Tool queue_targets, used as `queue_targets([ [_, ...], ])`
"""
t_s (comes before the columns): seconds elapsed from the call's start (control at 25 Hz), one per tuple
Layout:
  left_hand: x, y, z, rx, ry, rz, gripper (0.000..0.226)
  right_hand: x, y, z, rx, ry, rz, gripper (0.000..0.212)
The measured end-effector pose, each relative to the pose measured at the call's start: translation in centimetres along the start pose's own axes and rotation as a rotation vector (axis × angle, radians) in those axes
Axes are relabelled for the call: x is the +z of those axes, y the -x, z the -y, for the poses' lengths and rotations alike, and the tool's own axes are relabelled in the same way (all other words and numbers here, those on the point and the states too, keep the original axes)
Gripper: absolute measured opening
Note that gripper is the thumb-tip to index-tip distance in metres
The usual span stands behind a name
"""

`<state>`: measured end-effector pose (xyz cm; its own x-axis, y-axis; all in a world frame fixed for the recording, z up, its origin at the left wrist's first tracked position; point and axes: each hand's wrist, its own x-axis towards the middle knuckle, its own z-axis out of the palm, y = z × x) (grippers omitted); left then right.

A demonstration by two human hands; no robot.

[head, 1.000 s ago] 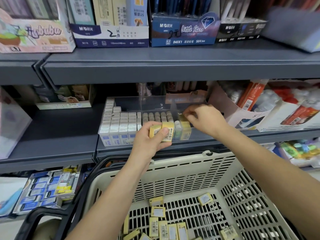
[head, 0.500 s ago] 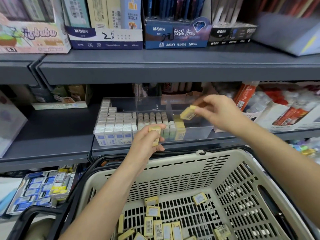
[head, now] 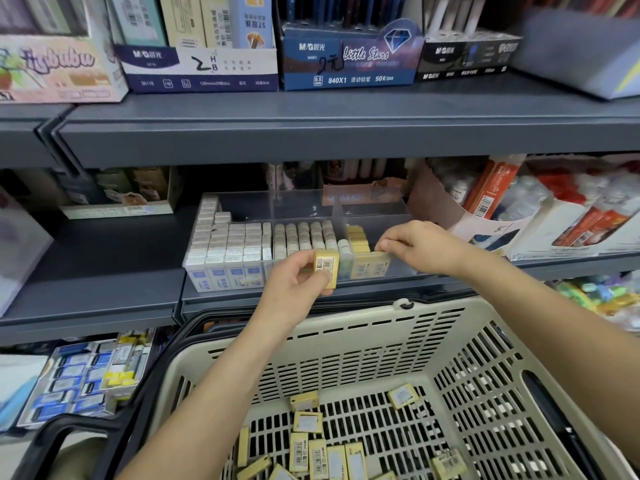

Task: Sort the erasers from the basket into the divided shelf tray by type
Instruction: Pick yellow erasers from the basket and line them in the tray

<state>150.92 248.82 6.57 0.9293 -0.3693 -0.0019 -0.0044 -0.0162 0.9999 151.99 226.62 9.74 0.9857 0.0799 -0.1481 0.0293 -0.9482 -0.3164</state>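
Now | L hand (head: 294,284) grips yellow eraser (head: 326,270) by tray (head: 304,209) front edge | R hand (head: 420,244) pinches 2nd eraser (head: 379,264), roomy right bay (head: 377,220)

left hand (head: 294,289) gripping yellow eraser (head: 326,270) in front of clear tray (head: 304,202), right hand (head: 422,247) pinching second eraser (head: 375,263) standing in right compartment, loose erasers (head: 317,459) in basket (head: 346,341) below

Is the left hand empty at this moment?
No, the left hand grips a yellow eraser, its barcode label facing the camera, in front of the divided tray.
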Motion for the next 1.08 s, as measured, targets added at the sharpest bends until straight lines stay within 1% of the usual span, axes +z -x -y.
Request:
queue_targets([
  [0.04, 0.0, 0.0, 0.1, -0.009, 0.009, 0.009, 0.031, 0.1, 0.2, 0.3, -0.012, 0.01, -0.021, 0.027],
  [0.12, 0.1, -0.1, 0.2, -0.027, 0.027, 0.019, 0.025, 0.4, 0.8, 1.3, -0.058, -0.006, -0.179, 0.026],
  [0.16, 0.0, -0.2, 0.3, -0.032, 0.035, 0.019, 0.023, 0.5, 1.2, 2.1, -0.086, -0.088, -0.27, 0.025],
  [0.2, 0.0, -0.2, 0.4, -0.033, 0.042, 0.02, 0.022, 0.6, 1.7, 3.1, -0.117, -0.204, -0.314, 0.024],
  [0.24, 0.0, -0.2, 0.5, -0.033, 0.045, 0.028, 0.021, 0.8, 2.1, 4.1, -0.148, -0.297, -0.303, 0.023],
  [0.28, 0.1, -0.2, 0.5, -0.03, 0.046, 0.041, 0.021, 1.0, 2.4, 5.0, -0.175, -0.324, -0.264, 0.021],
  [0.4, 0.2, 0.0, 0.6, -0.01, 0.029, 0.078, 0.02, 1.2, 2.9, 5.8, -0.199, -0.27, -0.17, 0.016],
  [0.44, 0.2, 0.1, 0.6, 0.005, -0.008, 0.07, 0.02, 0.7, 3.1, 5.4, -0.182, -0.299, -0.17, 0.013],
  [0.52, 0.1, 0.1, 0.9, 0.039, -0.189, 0.04, 0.02, -1.0, 3.0, 4.1, -0.123, -0.366, -0.235, 0.009],
  [0.56, -0.1, 0.2, 1.1, 0.041, -0.312, 0.039, 0.022, -1.8, 2.7, 3.2, -0.075, -0.354, -0.294, 0.007],
  [0.64, -0.3, 0.4, 1.4, 0.01, -0.507, 0.074, 0.027, -2.5, 1.9, 1.4, 0.036, -0.204, -0.386, 0.012],
  [0.68, -0.3, 0.5, 1.5, -0.009, -0.558, 0.093, 0.029, -2.4, 1.3, 0.8, 0.089, -0.118, -0.381, 0.016],
  [0.72, -0.4, 0.6, 1.7, -0.025, -0.584, 0.105, 0.03, -2.0, 0.8, 0.4, 0.129, -0.06, -0.337, 0.019],
  [0.84, -0.3, 0.5, 1.8, -0.039, -0.596, 0.128, 0.027, 0.1, -0.4, -0.1, 0.146, -0.027, -0.168, 0.017],
  [0.96, -0.1, 0.5, 1.9, -0.02, -0.627, 0.146, 0.023, 0.7, -0.9, -0.3, 0.146, 0.021, -0.131, 0.021],
  [1.08, 0.3, 0.6, 1.9, 0.013, -0.676, 0.147, 0.014, 0.7, -1.0, -0.2, 0.13, 0.077, -0.103, 0.028],
])
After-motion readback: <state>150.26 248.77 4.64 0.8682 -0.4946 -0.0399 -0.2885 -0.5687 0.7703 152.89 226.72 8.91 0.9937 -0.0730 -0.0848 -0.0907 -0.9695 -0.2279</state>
